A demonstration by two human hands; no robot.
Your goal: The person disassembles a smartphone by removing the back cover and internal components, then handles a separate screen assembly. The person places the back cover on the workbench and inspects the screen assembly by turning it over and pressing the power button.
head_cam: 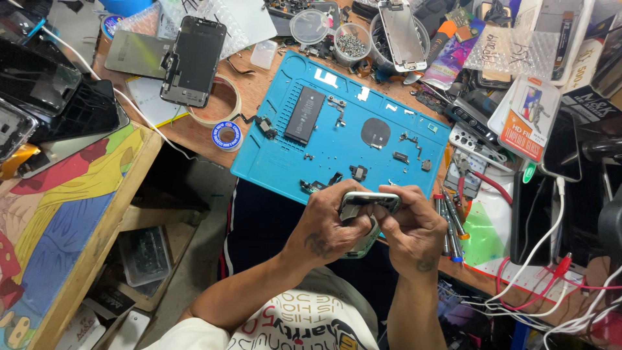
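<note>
Both of my hands hold a pale green phone frame (367,202) on edge, just in front of the blue work mat (285,168). My left hand (327,223) wraps its left side and underside. From the right, my right hand (414,227) grips it, fingers curled over the top edge. On the mat lie a black battery (304,115), a round dark coil (375,132) and several small loose parts and screws.
A phone screen (192,61) and a tape roll (227,136) lie left of the mat. Screwdrivers (448,223) stand at its right edge. Cables, phones and packaging crowd the right side. Containers of screws (352,43) sit at the back. A painted wooden shelf (71,214) is at left.
</note>
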